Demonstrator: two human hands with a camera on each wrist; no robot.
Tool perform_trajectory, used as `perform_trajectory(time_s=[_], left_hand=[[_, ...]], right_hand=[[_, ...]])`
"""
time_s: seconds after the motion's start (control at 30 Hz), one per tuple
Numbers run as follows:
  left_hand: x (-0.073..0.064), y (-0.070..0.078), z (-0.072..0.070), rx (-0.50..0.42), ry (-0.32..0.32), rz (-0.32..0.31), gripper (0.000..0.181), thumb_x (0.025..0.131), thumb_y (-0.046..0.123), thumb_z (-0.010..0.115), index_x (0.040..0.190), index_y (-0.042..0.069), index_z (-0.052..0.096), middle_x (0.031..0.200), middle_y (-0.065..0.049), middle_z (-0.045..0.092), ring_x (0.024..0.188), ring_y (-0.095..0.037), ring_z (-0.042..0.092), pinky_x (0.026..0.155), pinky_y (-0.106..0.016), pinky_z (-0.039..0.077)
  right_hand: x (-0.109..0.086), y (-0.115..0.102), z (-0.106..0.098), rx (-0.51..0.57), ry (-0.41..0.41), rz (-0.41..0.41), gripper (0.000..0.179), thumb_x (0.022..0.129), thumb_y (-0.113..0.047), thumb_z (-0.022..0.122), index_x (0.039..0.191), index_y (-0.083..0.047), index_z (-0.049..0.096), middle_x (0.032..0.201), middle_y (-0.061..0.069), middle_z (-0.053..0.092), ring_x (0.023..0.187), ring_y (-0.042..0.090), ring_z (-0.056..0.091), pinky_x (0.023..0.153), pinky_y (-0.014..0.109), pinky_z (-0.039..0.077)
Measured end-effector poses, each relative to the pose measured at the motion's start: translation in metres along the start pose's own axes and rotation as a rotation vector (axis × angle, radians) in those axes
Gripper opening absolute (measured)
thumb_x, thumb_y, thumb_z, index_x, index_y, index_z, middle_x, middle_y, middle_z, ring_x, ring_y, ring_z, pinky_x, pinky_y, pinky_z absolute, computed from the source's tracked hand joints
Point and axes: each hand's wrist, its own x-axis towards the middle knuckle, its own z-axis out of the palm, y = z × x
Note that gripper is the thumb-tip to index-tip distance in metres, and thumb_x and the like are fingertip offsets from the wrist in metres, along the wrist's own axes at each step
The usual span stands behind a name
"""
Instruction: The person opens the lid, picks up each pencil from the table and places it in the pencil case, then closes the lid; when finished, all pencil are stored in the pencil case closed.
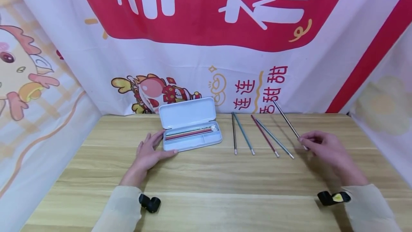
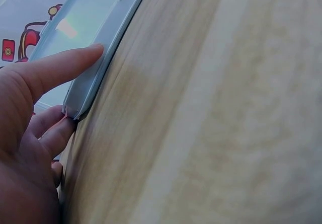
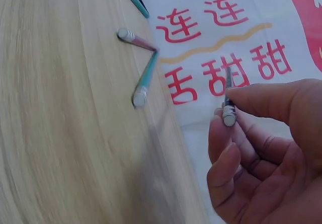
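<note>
Printed cloth [image 1: 199, 60] hangs behind the wooden tabletop [image 1: 206, 178], its largest white characters cut off overhead and a cartoon figure [image 1: 151, 90] partly covered by an upright lid [image 1: 188, 113]. That lid belongs to a pale blue pencil case [image 1: 185, 144], open near the cloth; pencils [image 1: 190, 133] inside it overlap too closely for me to count. At its left end, the left hand [image 1: 149, 155] has its fingers spread wide, thumb straight against the front wall, the others partly hidden behind the corner; how hard they press I can't tell. The right hand [image 1: 325, 149] pinches a dark pencil [image 1: 287, 120] near its eraser end, the fingers close together, and from the wrist its shaft is foreshortened almost to nothing. Between case and hand lie a black pencil [image 1: 234, 133], a teal pencil [image 1: 244, 134], a red pencil [image 1: 265, 137] and a blue-grey pencil [image 1: 276, 139], the last two meeting at their far ends. Both sleeves [image 1: 120, 207] run out of sight below.
</note>
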Motion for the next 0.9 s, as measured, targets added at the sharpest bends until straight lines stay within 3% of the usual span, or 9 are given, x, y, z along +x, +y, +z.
perform_trajectory(time_s=[0.2,0.43,0.63,0.9], left_hand=[[0.000,0.000,0.000,-0.013,0.000,0.009,0.110,0.083,0.047,0.092,0.171,0.032,0.028,0.179,-0.001,0.028,0.169,-0.036,-0.019,0.133,-0.068,-0.017],[-0.001,0.000,0.000,-0.017,-0.001,0.012,0.109,0.083,0.046,0.092,0.171,0.030,0.029,0.179,-0.002,0.028,0.169,-0.036,-0.018,0.133,-0.067,-0.017],[0.000,-0.001,0.000,-0.019,0.000,0.013,0.109,0.083,0.046,0.092,0.171,0.030,0.029,0.179,-0.003,0.029,0.169,-0.037,-0.018,0.133,-0.067,-0.017],[-0.001,-0.002,-0.002,-0.015,0.003,0.025,0.109,0.084,0.046,0.092,0.171,0.029,0.029,0.179,-0.003,0.028,0.169,-0.037,-0.017,0.133,-0.068,-0.017]], right_hand=[[0.002,-0.027,0.012,-0.029,-0.012,-0.051,0.057,0.108,-0.056,0.057,0.140,-0.009,0.063,0.129,0.018,0.065,0.109,0.029,0.057,0.077,0.029,0.057],[0.015,-0.068,0.033,-0.075,-0.003,-0.210,0.038,0.110,-0.040,0.062,0.129,-0.009,0.071,0.121,0.015,0.073,0.105,0.027,0.063,0.077,0.028,0.054],[0.031,-0.102,0.056,-0.105,-0.017,-0.299,0.025,0.108,-0.029,0.067,0.122,-0.011,0.075,0.117,0.011,0.076,0.108,0.028,0.066,0.083,0.032,0.054],[0.061,-0.142,0.096,-0.052,-0.022,-0.391,0.016,0.105,-0.021,0.072,0.115,-0.011,0.078,0.112,0.008,0.078,0.103,0.026,0.068,0.081,0.033,0.057]])
